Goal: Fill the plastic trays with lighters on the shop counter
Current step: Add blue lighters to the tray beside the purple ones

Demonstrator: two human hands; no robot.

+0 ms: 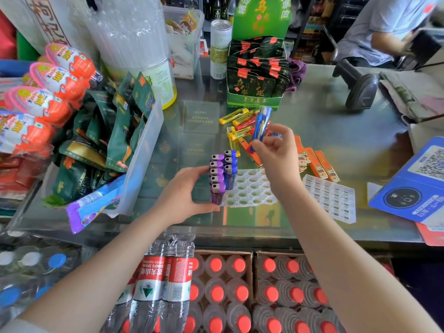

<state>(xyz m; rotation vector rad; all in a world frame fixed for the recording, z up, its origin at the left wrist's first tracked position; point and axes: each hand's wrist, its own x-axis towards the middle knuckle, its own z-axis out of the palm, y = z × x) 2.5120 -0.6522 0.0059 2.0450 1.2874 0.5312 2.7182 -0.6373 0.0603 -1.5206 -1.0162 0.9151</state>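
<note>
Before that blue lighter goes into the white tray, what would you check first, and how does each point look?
1. Right hand holds the blue lighter: ok, pinched in the fingers.
2. Left hand steadies the white tray: ok, it grips the left end by the purple lighters.
3. Free slots: ok, most holes are empty.
4. Blue column has room: ok, three stand there.
5. Lighter the right way up: cannot tell.
6. More stock on the counter: ok, loose lighters lie behind.

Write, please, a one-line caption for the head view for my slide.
Left hand steadies the white tray on the glass counter while the right hand lifts a blue lighter.
</note>
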